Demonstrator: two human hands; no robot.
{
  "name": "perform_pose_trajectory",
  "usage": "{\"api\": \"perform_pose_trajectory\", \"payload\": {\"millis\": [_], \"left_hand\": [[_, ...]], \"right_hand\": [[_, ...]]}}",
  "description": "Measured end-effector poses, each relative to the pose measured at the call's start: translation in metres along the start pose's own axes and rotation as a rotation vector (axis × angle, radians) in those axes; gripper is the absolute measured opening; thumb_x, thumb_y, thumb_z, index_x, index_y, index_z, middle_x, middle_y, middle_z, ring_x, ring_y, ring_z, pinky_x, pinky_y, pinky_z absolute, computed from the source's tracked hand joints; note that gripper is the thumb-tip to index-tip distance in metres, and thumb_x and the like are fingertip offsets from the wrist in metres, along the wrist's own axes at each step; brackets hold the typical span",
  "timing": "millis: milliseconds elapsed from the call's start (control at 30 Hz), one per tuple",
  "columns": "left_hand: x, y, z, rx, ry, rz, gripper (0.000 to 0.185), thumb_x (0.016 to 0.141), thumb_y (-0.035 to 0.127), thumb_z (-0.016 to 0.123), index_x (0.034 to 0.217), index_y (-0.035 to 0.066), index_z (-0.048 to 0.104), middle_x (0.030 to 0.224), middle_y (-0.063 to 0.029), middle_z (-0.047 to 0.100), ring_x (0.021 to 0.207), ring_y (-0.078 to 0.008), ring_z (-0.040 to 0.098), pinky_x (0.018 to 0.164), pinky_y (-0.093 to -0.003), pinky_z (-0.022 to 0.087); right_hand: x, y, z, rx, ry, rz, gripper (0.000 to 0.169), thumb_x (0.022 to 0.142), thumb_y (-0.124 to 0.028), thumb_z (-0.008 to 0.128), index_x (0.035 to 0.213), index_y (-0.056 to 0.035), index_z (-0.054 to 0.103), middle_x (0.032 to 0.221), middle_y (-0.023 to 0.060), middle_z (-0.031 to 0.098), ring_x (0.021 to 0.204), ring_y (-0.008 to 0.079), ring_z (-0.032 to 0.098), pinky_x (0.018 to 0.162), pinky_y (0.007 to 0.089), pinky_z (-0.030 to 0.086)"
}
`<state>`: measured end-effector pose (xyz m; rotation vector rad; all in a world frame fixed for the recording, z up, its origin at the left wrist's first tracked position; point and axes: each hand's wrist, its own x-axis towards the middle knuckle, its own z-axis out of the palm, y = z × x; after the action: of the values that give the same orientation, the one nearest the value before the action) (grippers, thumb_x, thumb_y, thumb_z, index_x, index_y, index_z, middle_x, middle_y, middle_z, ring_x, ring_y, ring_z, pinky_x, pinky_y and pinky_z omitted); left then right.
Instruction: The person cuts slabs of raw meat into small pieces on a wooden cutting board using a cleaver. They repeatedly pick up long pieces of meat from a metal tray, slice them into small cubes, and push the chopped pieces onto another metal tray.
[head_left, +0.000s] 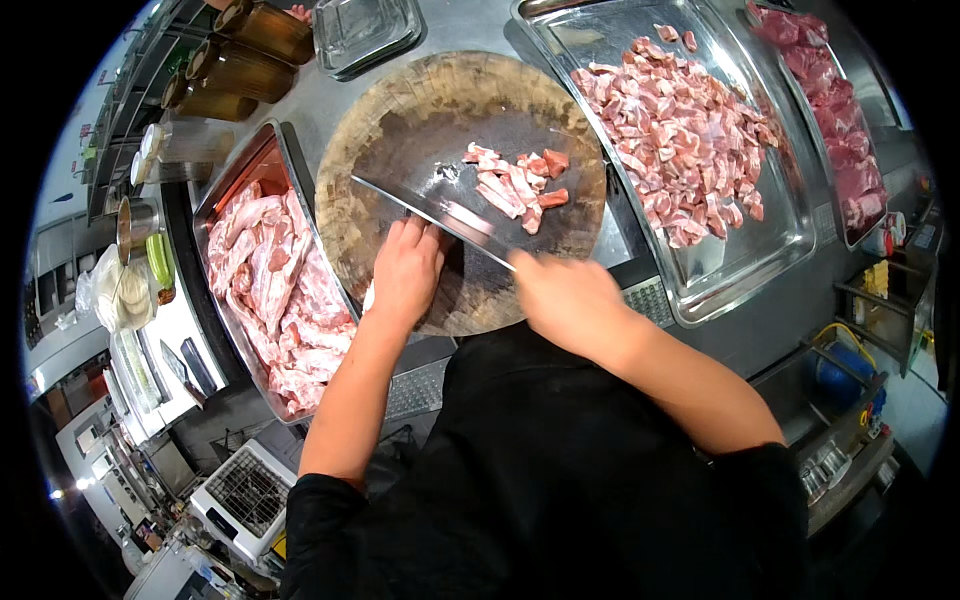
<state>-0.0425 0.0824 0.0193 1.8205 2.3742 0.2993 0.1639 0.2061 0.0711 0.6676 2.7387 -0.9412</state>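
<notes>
My right hand (566, 300), blurred by motion, grips the handle of a cleaver (420, 214), whose blade slants up and left over a round wooden chopping block (360, 120). Close behind the blade, my left hand (409, 266) rests low on the block with its fingers bent; what lies under the fingers is mostly hidden, and a pale bit shows beside the wrist. Cut strips and chunks of raw meat (517, 184) lie on the block beyond the blade. Left of the block, a metal tray holds large raw meat pieces (262, 262). To the right, a wide steel tray (694, 296) holds a heap of cut meat (682, 142).
Another tray of darker red meat (844, 127) stands at the far right. A clear lidded container (367, 34) sits behind the block, with brown jars (240, 71) at the back left. A knife (176, 364) and a green vegetable (159, 259) lie on a white surface at left.
</notes>
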Motion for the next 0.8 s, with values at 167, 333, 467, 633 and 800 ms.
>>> {"api": "perform_pose_trajectory", "payload": {"millis": [167,333,467,633,800], "left_hand": [[-0.010,-0.006,0.001,-0.076,0.162,0.173,0.032,0.080,0.010,0.071,0.110,0.002,0.063,0.114,-0.0114,0.061,0.104,-0.0313,0.057,0.092,-0.0395,0.049],[-0.005,-0.003,-0.005,0.031,0.100,0.141,0.041,0.078,0.007,0.068,0.119,0.003,0.063,0.120,-0.0118,0.060,0.111,-0.0326,0.055,0.097,-0.0383,0.047],[-0.006,-0.009,-0.002,0.032,0.103,0.147,0.052,0.075,0.004,0.066,0.126,0.001,0.060,0.125,-0.0133,0.060,0.114,-0.0322,0.055,0.100,-0.0375,0.046],[-0.004,-0.006,-0.004,-0.095,0.103,0.106,0.045,0.076,0.003,0.069,0.121,0.002,0.062,0.122,-0.0150,0.060,0.113,-0.0351,0.056,0.097,-0.0395,0.048],[-0.014,-0.010,-0.004,-0.137,0.175,0.109,0.032,0.081,0.006,0.071,0.111,0.002,0.064,0.114,-0.0144,0.060,0.108,-0.0346,0.056,0.092,-0.0407,0.048]], "right_hand": [[-0.045,0.042,-0.022,0.036,-0.012,0.020,0.014,0.089,-0.017,0.055,0.095,-0.0049,0.051,0.074,0.0173,0.065,0.066,0.0393,0.065,0.056,0.0518,0.050],[-0.059,0.004,-0.024,-0.076,0.124,-0.126,0.028,0.083,-0.010,0.064,0.110,-0.0011,0.061,0.069,0.0134,0.061,0.054,0.0309,0.062,0.048,0.0402,0.049],[-0.045,-0.006,-0.009,0.003,0.064,-0.040,0.021,0.085,-0.011,0.060,0.104,-0.0017,0.057,0.069,0.0152,0.062,0.059,0.0344,0.065,0.054,0.0450,0.053],[0.027,-0.028,0.008,0.013,0.052,-0.064,0.011,0.088,-0.012,0.054,0.095,-0.0036,0.052,0.079,0.0198,0.067,0.069,0.0385,0.068,0.061,0.0486,0.054],[-0.030,0.015,-0.008,0.086,-0.012,0.011,0.015,0.087,-0.017,0.056,0.096,-0.0052,0.051,0.077,0.0171,0.065,0.072,0.0396,0.066,0.063,0.0507,0.052]]}}
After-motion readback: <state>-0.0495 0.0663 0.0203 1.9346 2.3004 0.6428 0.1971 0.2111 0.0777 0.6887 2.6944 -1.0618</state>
